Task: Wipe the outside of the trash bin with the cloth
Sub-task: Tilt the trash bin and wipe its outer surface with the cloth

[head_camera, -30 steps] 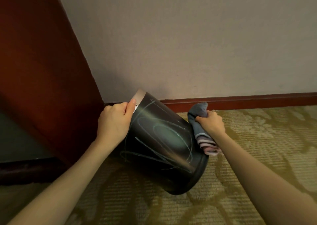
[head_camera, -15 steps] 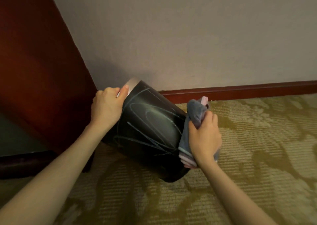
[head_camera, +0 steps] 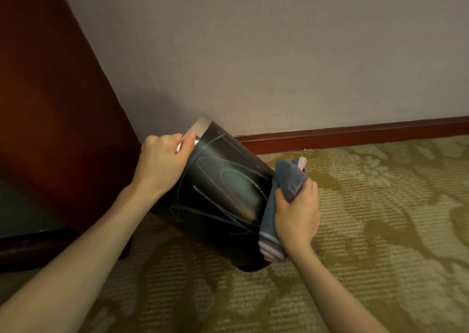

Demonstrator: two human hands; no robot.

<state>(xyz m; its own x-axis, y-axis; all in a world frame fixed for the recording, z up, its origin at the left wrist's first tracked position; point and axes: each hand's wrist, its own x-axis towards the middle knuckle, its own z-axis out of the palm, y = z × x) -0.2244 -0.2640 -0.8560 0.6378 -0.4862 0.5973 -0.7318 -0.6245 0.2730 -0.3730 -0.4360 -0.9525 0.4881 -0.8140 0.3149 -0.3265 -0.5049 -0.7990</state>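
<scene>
The trash bin (head_camera: 220,200) stands tilted on the carpeted floor (head_camera: 380,231), close to the corner where the skirting board (head_camera: 355,132) meets a dark wooden panel (head_camera: 50,104). Only its base touches the carpet. The left hand (head_camera: 162,165) has its fingers curled over the metal rim (head_camera: 199,127), grasping it to hold the tilt. The right hand (head_camera: 297,216) has its fingers clenched round a bunched grey cloth (head_camera: 289,177), which is pressed against the bin's right side near the base.

Pale scribbles (head_camera: 228,180) cover the side facing the camera, so most of the wiping appears still to be done. The mouth points away from the camera, so I cannot tell whether anything is inside.
</scene>
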